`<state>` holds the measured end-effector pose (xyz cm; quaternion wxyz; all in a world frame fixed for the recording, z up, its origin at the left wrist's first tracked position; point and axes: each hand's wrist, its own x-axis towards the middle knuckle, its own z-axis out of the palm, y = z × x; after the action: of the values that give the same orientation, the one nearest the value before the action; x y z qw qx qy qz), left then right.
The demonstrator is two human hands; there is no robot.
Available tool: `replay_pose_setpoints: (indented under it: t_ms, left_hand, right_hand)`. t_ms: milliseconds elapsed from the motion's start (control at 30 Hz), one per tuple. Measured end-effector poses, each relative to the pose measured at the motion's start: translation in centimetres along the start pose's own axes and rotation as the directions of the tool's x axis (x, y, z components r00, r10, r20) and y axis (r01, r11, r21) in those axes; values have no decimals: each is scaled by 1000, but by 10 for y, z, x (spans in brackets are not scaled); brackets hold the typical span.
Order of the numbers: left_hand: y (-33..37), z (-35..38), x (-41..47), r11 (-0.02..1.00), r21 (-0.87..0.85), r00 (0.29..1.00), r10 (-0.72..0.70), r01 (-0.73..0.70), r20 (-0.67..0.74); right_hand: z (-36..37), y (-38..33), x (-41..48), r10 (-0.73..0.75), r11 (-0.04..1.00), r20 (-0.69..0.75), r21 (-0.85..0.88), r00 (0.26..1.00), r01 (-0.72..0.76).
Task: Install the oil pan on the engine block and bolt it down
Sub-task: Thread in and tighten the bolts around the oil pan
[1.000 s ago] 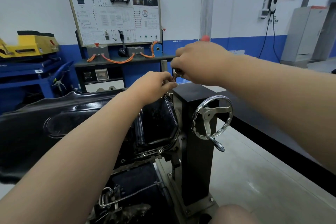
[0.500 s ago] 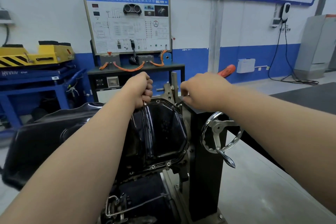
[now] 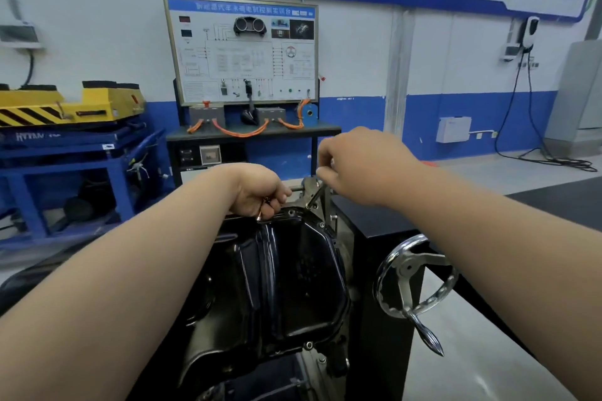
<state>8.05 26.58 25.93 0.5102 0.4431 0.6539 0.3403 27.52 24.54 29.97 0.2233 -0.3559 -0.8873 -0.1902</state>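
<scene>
The black oil pan (image 3: 286, 283) is sitting on the engine, beside the stand's handwheel (image 3: 413, 280). The left hand (image 3: 257, 189) is pinching a bolt (image 3: 260, 216) at the pan's far rim; the right hand (image 3: 355, 166) is gripping a wrench (image 3: 315, 197).

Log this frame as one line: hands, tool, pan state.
left hand: holding small bolts at oil pan far rim | right hand: on wrench at far corner bolt | pan: seated, bolting unfinished
</scene>
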Motion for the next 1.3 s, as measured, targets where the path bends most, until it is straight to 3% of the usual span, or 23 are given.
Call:
replay_pose_setpoints:
  t_ms: [100, 233, 400, 500, 567, 667, 767, 900, 1100, 1200, 1300]
  left_hand:
    - [-1, 0, 10, 1000, -16, 1000, 12, -12, 16]
    - [1, 1, 16, 965, -247, 993, 102, -84, 62]
    - [7, -9, 0, 729, -661, 964, 265, -178, 32]
    - [5, -17, -14, 561, -794, 931, 366, -234, -16]
    - [4, -20, -20, 511, -818, 912, 409, -265, -40]
    - [3, -21, -23, 549, -761, 898, 428, -346, -100]
    - [3, -18, -22, 649, -644, 897, 418, -404, -141]
    - [3, -16, -18, 717, -565, 906, 394, -408, -155]
    - [1, -19, -18, 802, -498, 936, 346, -329, -62]
    - [0, -19, -21, 850, -449, 940, 336, -275, 62]
    - [0, -22, -24, 835, -506, 922, 344, -215, 177]
  right_hand:
    - [10, 3, 0, 45, 996, 29, 75, 999, -47]
    - [14, 5, 4, 62, 990, 8, 125, 998, -63]
    - [8, -12, 28, 71, 988, 46, 132, 996, -77]
    - [8, -30, 50, 84, 994, 58, 70, 995, -88]
    - [9, -41, 60, 70, 997, 56, 18, 996, -71]
    - [12, -51, 67, 5, 1000, 55, -2, 998, -4]
    - [12, -53, 70, -16, 1000, 39, -4, 999, 16]
    - [10, -55, 74, -58, 998, 105, -29, 993, 61]
    - [1, -38, 78, -89, 996, 123, 37, 988, 85]
    - [0, -31, 74, -96, 990, 132, 114, 987, 81]
    - [0, -27, 71, -90, 985, 121, 157, 989, 71]
